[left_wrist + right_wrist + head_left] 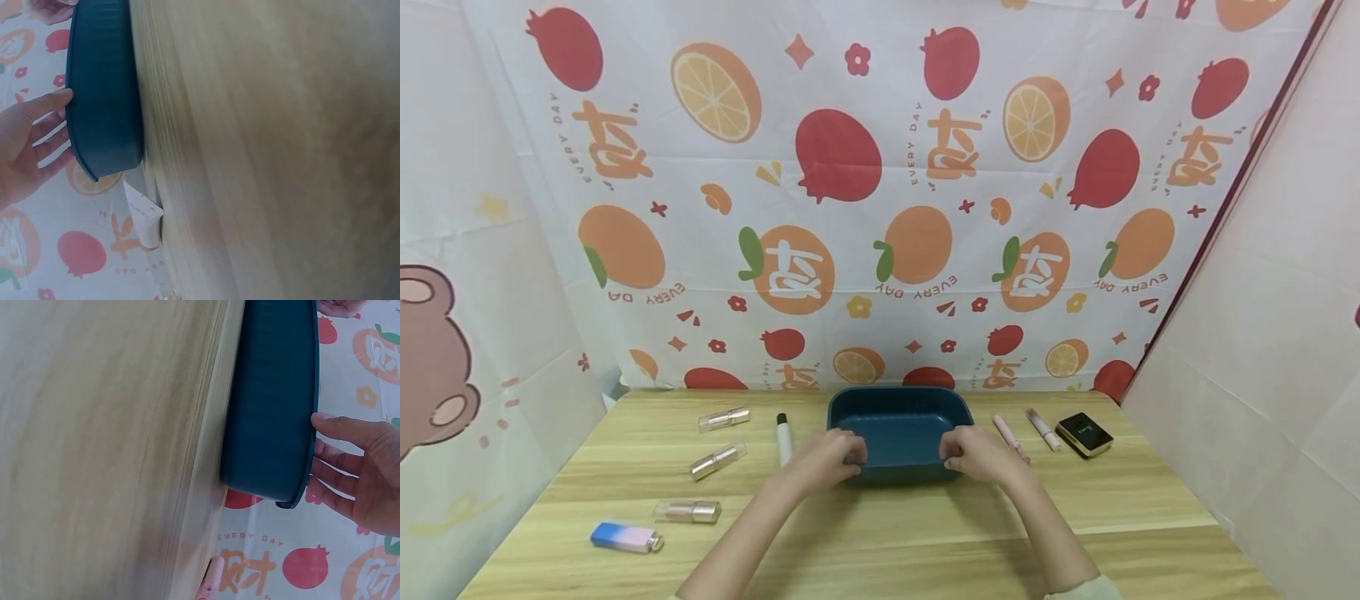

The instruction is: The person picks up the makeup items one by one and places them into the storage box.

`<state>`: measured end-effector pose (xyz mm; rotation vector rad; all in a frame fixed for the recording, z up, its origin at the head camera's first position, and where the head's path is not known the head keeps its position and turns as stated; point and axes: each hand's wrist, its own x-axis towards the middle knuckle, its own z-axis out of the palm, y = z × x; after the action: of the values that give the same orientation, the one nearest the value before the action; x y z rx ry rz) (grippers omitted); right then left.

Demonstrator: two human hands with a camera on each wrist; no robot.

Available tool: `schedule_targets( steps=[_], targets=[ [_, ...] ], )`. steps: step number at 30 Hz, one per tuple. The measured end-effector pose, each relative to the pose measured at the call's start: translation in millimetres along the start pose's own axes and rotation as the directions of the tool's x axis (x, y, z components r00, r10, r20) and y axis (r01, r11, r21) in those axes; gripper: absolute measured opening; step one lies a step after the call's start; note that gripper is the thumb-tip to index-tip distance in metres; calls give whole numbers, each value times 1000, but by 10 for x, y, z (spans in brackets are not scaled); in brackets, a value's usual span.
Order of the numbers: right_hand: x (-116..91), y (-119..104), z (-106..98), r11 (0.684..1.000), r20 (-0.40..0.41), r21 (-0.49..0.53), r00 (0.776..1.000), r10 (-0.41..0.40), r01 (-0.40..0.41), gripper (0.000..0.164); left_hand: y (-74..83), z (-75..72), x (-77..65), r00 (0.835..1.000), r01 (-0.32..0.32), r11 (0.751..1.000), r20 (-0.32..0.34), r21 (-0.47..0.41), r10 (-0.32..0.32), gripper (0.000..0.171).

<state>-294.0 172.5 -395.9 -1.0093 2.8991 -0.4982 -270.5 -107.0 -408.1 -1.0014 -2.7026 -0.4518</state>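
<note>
A dark teal, deep rectangular bin (901, 479) stands on the table near the patterned cloth. My left hand (829, 461) grips its near rim toward the left corner, and my right hand (976, 454) holds the same rim toward the right corner. In the left wrist view the left thumb (61, 95) lies against the rim of the bin (105, 87), with the fingers beyond the wall. The right wrist view has the right hand (369, 469) placed likewise on the bin (272, 400). The bin's visible floor is bare.
Left of the bin lie a white squeeze tube (785, 442), several lipsticks (718, 461) and a blue-pink tube (623, 537). To its right are a slim pink stick (1009, 435), a lip gloss tube (1043, 429) and a black compact (1084, 435). Fruit-print cloth (865, 250) hangs behind.
</note>
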Motion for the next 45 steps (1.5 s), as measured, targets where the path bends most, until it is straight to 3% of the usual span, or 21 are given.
schedule_targets(
  steps=[20,24,27,29,31,37,40,42,45],
  targets=[
    [13,56,20,999,8,43,1000,26,-27,4,7,-15,25,1000,9,999,25,-38,-8,7],
    [18,58,22,999,7,43,1000,25,-25,4,2,-29,34,997,67,991,40,-116,-63,4],
    [20,63,24,999,6,47,1000,22,-23,4,-6,-34,54,986,167,967,15,-191,-167,6],
    [19,63,23,998,7,53,1000,24,-25,5,-8,-37,71,966,245,943,-25,-227,-257,8],
    [17,62,20,997,11,68,999,34,-35,5,-11,-37,94,932,329,907,-67,-262,-357,11],
    [18,60,8,991,23,114,997,69,-71,12,-34,-29,145,788,503,757,-138,-416,-600,31],
    [15,56,-8,987,20,138,997,75,-77,14,-51,-24,137,732,561,702,-134,-438,-668,39],
    [6,58,-17,985,13,159,997,71,-72,14,-74,-3,120,708,612,688,-117,-391,-696,43],
    [-21,69,-26,979,-7,195,998,60,-57,14,-111,43,86,713,654,701,-79,-284,-697,44]
  ],
)
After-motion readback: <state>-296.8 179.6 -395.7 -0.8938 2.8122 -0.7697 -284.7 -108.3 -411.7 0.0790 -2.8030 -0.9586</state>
